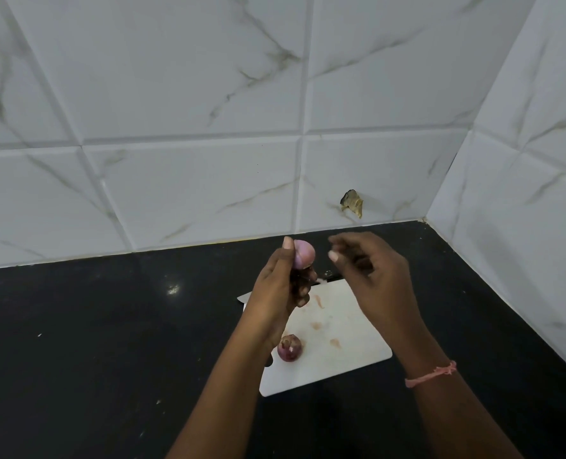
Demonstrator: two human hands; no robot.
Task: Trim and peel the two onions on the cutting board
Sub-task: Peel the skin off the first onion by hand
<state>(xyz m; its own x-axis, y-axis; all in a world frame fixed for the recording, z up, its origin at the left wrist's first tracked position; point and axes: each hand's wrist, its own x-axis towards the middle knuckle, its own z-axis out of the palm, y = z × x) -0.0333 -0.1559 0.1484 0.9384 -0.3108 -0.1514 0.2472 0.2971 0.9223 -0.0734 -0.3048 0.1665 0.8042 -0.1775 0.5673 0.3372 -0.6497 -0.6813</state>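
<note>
A person's left hand (pixel 283 286) holds a pale purple onion (pixel 304 255) upright above the far edge of the board (pixel 347 329), grip curled round its lower half; the right hand (pixel 371 270) hovers just to its right, fingers loosely bent, holding nothing visible. The second onion (pixel 289 348) lies on the board, nearer the left forearm, on the black counter (pixel 109 326).

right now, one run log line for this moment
left hand holds onion | right hand beside it, blurred, grip unclear | second onion on cutting board
</note>
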